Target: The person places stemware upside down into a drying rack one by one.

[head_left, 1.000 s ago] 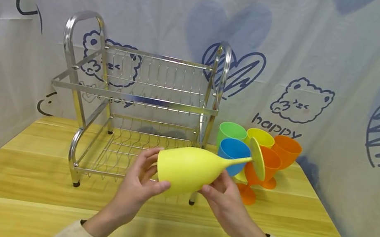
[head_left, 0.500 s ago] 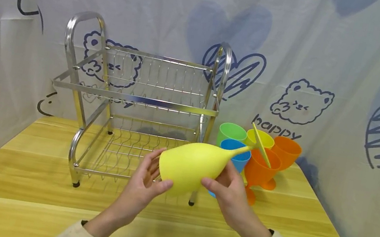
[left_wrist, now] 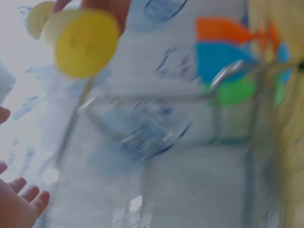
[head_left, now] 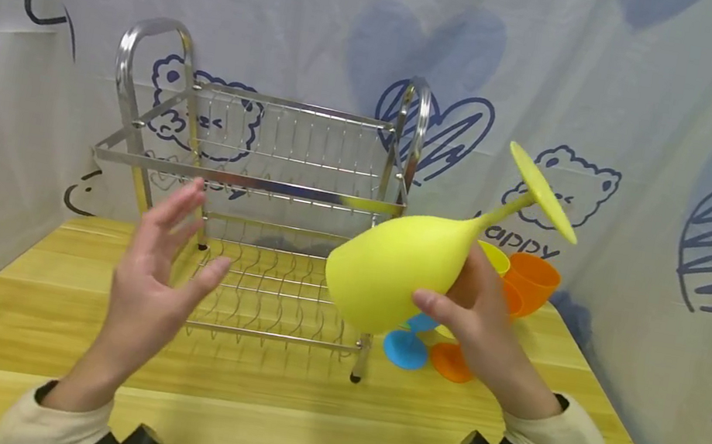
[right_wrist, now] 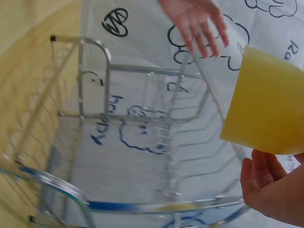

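A yellow plastic goblet (head_left: pixel 400 273) is held in the air by my right hand (head_left: pixel 487 323), its bowl tilted down to the left and its round foot up to the right. The right thumb lies along the near side of the bowl, and the other fingers are hidden behind it. My left hand (head_left: pixel 151 282) is raised apart from the goblet, fingers spread and holding nothing, in front of the left side of the steel dish rack (head_left: pixel 249 183). In the right wrist view the goblet's bowl (right_wrist: pixel 268 104) shows above the right fingers. The left wrist view is blurred.
The two-tier wire rack stands on the wooden table (head_left: pixel 237 422). Right of it is a cluster of goblets, partly hidden by my right hand: an orange one (head_left: pixel 533 279), a blue one (head_left: pixel 407 348), a yellow one (head_left: pixel 494 258) and a green one (left_wrist: pixel 235 92). A patterned cloth hangs behind.
My left hand has let go of the goblet and moved left. My right hand has lifted the goblet up and to the right, its foot now tipped higher.
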{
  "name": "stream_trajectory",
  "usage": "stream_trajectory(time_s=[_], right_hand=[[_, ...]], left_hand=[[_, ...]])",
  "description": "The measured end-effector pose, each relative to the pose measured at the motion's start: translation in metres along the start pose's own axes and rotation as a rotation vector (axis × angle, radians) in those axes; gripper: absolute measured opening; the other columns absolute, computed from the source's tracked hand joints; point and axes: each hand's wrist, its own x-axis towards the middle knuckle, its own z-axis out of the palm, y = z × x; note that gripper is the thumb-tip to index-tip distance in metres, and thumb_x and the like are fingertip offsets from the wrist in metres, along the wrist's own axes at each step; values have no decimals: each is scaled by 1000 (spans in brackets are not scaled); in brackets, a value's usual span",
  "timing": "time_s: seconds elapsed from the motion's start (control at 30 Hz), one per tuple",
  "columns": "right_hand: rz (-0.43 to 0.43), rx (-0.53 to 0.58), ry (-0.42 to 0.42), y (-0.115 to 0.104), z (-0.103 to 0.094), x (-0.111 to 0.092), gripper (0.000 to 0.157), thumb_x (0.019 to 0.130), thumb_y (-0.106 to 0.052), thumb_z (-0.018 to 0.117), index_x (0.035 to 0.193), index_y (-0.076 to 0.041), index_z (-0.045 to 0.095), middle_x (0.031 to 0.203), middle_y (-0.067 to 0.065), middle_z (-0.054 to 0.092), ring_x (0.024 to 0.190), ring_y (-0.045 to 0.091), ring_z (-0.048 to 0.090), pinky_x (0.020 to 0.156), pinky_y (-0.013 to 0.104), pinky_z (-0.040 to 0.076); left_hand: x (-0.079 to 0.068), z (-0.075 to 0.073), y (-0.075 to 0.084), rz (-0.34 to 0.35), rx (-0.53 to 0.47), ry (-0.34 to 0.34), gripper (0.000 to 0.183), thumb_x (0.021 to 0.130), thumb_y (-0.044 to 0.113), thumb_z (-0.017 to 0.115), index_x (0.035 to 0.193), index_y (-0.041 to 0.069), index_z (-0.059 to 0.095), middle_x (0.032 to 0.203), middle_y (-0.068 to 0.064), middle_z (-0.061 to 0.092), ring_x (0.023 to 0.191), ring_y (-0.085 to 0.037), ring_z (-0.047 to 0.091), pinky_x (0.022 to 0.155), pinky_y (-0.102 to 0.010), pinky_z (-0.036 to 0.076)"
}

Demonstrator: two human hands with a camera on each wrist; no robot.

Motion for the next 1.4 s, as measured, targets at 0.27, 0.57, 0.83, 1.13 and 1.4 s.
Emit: stream_trajectory(time_s=[0.27,0.57,0.83,1.13,1.4], right_hand=[[-23,-79,0,-31,-7,35,57,86,1,59,140,0,41,123,14,56,105,30,58,88,34,54],[142,-255,-27,-56,-5,75,57,91,-13,67,142,-10,41,128,10,57,111,24,58,92,38,52],[141,-323,-17,-61,9,104,57,88,-24,71,139,-13,47,124,5,59,109,17,56,91,36,51],[96,-315,-8,-60,23,136,61,86,-27,74,139,-12,47,120,2,61,105,14,58,89,32,50],[155,-320,-18,-59,44,167,73,83,-33,77,143,-14,41,120,3,61,106,12,57,90,26,48]], left_hand=[[57,-64,10,-176,246,169,70,84,-5,66,146,7,37,151,-5,34,136,-17,33,112,-25,27],[90,-118,-33,-522,24,-41,85,95,11,61,156,20,3,161,0,3,144,-13,6,116,-26,4],[108,-118,-49,-552,233,-298,90,95,19,63,156,28,-2,161,-1,6,145,-17,12,116,-46,16],[110,-115,-56,-531,249,-316,90,93,17,66,156,26,2,160,-11,10,145,-23,13,115,-49,16],[107,-117,-59,-535,230,-302,89,95,17,64,156,25,0,161,-11,9,144,-19,15,116,-40,19]])
